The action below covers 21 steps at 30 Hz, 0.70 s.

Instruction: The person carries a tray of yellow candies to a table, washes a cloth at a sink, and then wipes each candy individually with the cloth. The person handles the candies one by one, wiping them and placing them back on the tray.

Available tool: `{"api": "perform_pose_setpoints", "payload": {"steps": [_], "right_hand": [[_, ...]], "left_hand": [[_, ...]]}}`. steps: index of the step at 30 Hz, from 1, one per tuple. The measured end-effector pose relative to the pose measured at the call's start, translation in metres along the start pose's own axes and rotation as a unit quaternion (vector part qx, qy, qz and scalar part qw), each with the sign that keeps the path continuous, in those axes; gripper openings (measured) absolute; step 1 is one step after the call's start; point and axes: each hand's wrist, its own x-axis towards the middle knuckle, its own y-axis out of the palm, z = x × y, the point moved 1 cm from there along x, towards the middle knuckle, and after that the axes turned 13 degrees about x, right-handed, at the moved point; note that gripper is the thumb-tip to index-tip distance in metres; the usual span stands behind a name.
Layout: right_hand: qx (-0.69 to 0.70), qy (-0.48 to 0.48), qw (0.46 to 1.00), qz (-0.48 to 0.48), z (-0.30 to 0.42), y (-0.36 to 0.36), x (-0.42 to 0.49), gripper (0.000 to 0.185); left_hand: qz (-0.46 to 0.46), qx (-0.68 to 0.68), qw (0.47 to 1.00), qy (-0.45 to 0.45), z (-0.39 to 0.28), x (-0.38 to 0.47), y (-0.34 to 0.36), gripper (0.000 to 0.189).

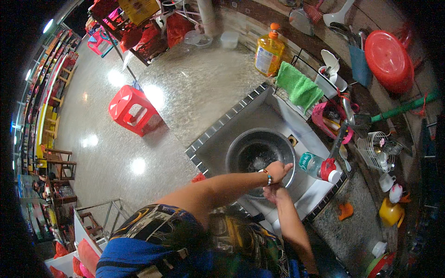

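Note:
In a tiled sink [210,144] sits a large dark round basin [236,144] with what looks like water in it. My left hand [279,171], with a beaded bracelet at the wrist, is over the basin's near right rim. Just below it, my right hand [274,193] is close to or touching the left wrist. Whether either hand holds something small cannot be made out. Right of the hands, a clear plastic bottle [314,166] with a green label and white cap hangs by red plastic near the metal faucet [348,111].
A yellow dish-soap pump bottle [269,55] and a green cloth [299,85] on a rack are beyond the sink. A pink basket [321,120] and a white wire utensil holder [370,149] hang on the right. A red plastic stool [130,109] stands on the floor at left.

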Motion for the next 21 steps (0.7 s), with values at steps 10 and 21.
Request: {"api": "perform_pose_setpoints", "payload": {"steps": [10, 21], "right_hand": [[-0.216, -0.171, 0.959, -0.060, -0.022, -0.015, 0.018, 0.032], [-0.495, -0.210, 0.834, -0.126, -0.028, -0.016, 0.030, 0.037]], "left_hand": [[0.003, 0.084, 0.992, -0.095, -0.017, -0.002, 0.000, 0.054], [-0.025, 0.090, 0.980, -0.173, 0.014, 0.017, 0.029, 0.052]]}}
